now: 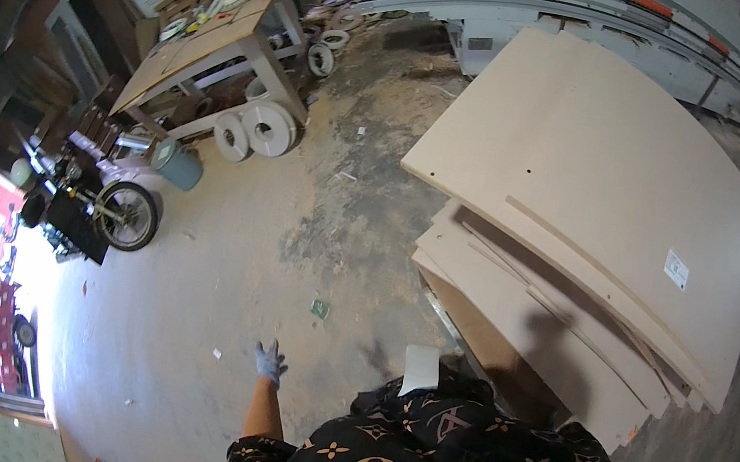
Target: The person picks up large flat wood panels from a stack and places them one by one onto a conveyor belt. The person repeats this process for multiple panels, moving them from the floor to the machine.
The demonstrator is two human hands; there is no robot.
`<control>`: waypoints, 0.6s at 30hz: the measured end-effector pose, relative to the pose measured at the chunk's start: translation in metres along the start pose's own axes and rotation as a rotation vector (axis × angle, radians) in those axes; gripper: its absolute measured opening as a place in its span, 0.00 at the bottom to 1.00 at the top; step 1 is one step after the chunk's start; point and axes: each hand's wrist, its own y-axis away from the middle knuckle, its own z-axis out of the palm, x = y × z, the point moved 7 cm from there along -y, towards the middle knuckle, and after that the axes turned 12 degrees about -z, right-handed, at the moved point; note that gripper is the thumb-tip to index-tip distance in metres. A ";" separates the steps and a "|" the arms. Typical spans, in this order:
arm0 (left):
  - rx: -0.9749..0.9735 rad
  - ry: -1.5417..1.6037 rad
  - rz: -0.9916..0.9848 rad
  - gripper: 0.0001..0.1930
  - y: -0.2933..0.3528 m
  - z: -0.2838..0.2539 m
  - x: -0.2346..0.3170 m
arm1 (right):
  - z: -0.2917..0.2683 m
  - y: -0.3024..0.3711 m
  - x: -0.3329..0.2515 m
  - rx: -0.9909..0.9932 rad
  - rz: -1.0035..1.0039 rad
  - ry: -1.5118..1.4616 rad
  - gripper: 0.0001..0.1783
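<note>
My left hand [271,363], in a grey glove, reaches out over the concrete floor with its fingers spread and nothing in it. My right hand does not show. To the right of my body lies a stack of large pale boards [609,171], the top one with a small white label [676,269]. Beneath it, more boards [513,300] lie at a different angle, with narrow strips between them. A flat white rectangular piece [421,371] shows at the front of my dark patterned clothing; I cannot tell what it is.
A cluttered wooden workbench [206,44] stands at the far left, with rolls of edging tape [269,127] by its legs. Nearer are a grey-blue bucket [177,164] and a motorcycle [125,216] by a bright doorway. A long machine [573,22] runs along the back.
</note>
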 end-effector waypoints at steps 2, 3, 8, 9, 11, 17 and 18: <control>0.032 -0.029 -0.091 0.45 -0.033 -0.026 0.010 | 0.031 0.030 -0.001 0.038 0.013 -0.002 0.54; 0.105 -0.047 -0.154 0.44 -0.052 -0.045 0.014 | 0.045 0.044 0.000 0.056 0.021 0.000 0.54; -0.023 0.087 -0.393 0.41 -0.148 -0.102 0.120 | 0.113 0.110 0.027 0.161 0.069 -0.030 0.53; -0.021 0.003 -0.231 0.41 -0.160 -0.096 0.175 | 0.126 0.121 0.035 0.177 0.080 -0.037 0.53; -0.067 -0.069 0.054 0.37 -0.162 -0.054 0.308 | 0.155 0.143 0.049 0.214 0.101 -0.056 0.53; -0.916 -0.444 0.544 0.41 0.018 0.225 0.588 | 0.229 0.220 0.059 0.335 0.175 -0.141 0.51; -1.008 -0.504 0.606 0.41 0.054 0.259 0.598 | 0.237 0.236 0.053 0.374 0.170 -0.132 0.50</control>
